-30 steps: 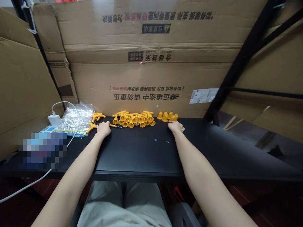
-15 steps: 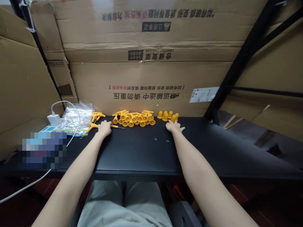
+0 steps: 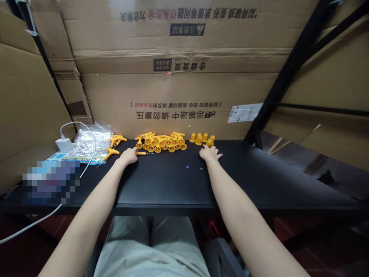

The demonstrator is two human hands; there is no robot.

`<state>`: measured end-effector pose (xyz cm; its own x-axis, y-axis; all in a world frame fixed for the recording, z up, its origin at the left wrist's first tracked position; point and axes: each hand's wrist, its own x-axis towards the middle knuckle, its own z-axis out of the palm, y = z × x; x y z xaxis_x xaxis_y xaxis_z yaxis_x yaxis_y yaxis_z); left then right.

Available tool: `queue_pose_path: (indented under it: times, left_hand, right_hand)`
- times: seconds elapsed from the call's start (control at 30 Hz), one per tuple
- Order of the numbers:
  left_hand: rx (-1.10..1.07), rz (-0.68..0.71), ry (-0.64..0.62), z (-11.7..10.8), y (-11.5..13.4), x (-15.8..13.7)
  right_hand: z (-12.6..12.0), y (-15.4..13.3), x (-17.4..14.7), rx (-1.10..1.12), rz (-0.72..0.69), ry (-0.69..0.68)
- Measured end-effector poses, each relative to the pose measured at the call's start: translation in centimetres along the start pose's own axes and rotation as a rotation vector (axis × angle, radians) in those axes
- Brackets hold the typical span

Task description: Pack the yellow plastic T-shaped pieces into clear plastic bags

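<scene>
My left hand [image 3: 128, 155] is closed around a yellow corkscrew [image 3: 141, 153], its ridged shaft and metal spiral pointing right; the handle is hidden by the fingers. Just left of that hand, a corkscrew with a T-shaped handle [image 3: 112, 153] lies on the table, and more yellow corkscrews [image 3: 117, 139] are behind it. My right hand [image 3: 210, 153] reaches to a small group of yellow bell-shaped caps [image 3: 198, 139]. Its fingertips touch the nearest cap [image 3: 209, 142], with the thumb side hard to make out. Between the hands sits a pile of assembled yellow corkscrews [image 3: 164, 142], flared ends facing me.
Clear plastic bags [image 3: 91, 141] and a white charger [image 3: 63, 144] with a cable stand at the left, beside a blurred-out item [image 3: 51, 181]. Cardboard [image 3: 173, 88] walls the back of the black table [image 3: 167, 184]. A black metal post [image 3: 284, 77] rises at the right.
My left hand has shifted slightly right with the corkscrew, away from the T-handle lying beside it. My right hand stays at the caps. The view has moved a little.
</scene>
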<state>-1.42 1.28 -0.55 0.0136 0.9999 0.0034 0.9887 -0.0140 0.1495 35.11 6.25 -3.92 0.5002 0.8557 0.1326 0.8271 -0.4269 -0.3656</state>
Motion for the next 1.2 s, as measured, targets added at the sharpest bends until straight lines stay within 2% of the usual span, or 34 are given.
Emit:
queue_pose_path:
  times: [0.2,0.27,0.4,0.53,0.6,0.7,0.8,0.87,0.93,1.2]
  left_hand:
    - [0.005,0.046,0.013,-0.3,0.2,-0.3]
    - [-0.008,0.045,0.025,-0.4,0.4,-0.4]
    - [-0.038,0.064,0.049,-0.4,0.8,-0.6]
    - [-0.042,0.093,0.053,-0.4,0.9,-0.7]
    - [-0.044,0.096,0.056,-0.4,0.9,-0.7]
    - [-0.054,0.104,0.064,-0.3,0.8,-0.6]
    - [-0.057,0.106,0.068,-0.2,0.7,-0.5]
    - [-0.056,0.107,0.068,-0.1,0.7,-0.5]
    - [-0.054,0.112,0.069,-0.1,0.6,-0.4]
    - [-0.057,0.131,0.082,0.0,0.6,-0.4]
  right_hand:
    - [-0.1,0.0,0.0,0.029,-0.049,-0.023]
    - [-0.4,-0.3,-0.4,0.050,-0.073,0.039]
    - [-1.8,-1.8,-1.5,0.159,-0.126,0.250]
    - [-3.2,-3.9,-2.6,0.347,-0.323,0.321]
    - [-3.5,-5.0,-3.1,0.447,-0.498,0.302]
    - [-3.4,-6.6,-4.2,0.558,-0.805,0.182]
    - [-3.0,-7.8,-5.3,0.546,-1.093,0.092]
    - [-2.7,-8.2,-5.8,0.508,-1.213,0.061]
    - [-2.4,-8.4,-6.1,0.482,-1.253,0.034]
    - [-1.6,-8.6,-6.8,0.423,-1.252,0.005]
